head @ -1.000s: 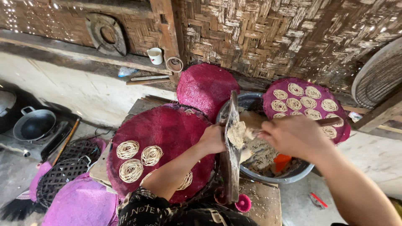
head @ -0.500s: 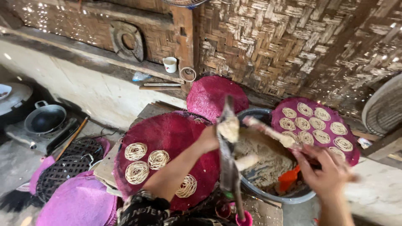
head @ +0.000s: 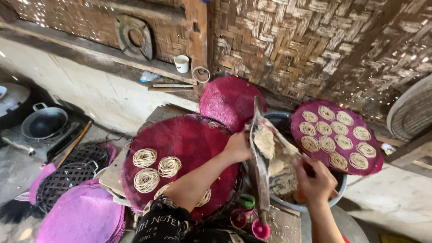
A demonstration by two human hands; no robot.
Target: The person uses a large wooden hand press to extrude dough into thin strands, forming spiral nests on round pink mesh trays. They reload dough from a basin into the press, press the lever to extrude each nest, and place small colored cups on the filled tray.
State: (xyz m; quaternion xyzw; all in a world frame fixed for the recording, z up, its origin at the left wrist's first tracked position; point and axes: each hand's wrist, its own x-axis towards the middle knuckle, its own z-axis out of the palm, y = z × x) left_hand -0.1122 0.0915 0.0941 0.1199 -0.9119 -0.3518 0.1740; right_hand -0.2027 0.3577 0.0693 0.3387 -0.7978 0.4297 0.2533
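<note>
My left hand [head: 237, 146] grips a long upright metal press tool [head: 260, 162] coated with pale dough. My right hand [head: 315, 177] holds a stick-like scraper [head: 283, 140] laid against the dough on that tool, above a grey basin [head: 288, 119] of dough. In front of my left arm lies a round magenta woven tray [head: 189, 139] bearing several coiled noodle nests [head: 145, 157]. To the right, a second magenta tray [head: 375, 164] carries several more nests and leans on the basin.
A bare magenta tray [head: 229, 99] leans against the woven bamboo wall [head: 315, 45]. A white cup [head: 182, 63] stands on the ledge. A black wok [head: 44, 123] sits at left, with stacked purple trays [head: 81, 216] and a black basket [head: 67, 177] below.
My right hand has dropped from over the dough to lower right, drawing the scraper along the tool. The camera has tilted, and the left hand keeps its grip.
</note>
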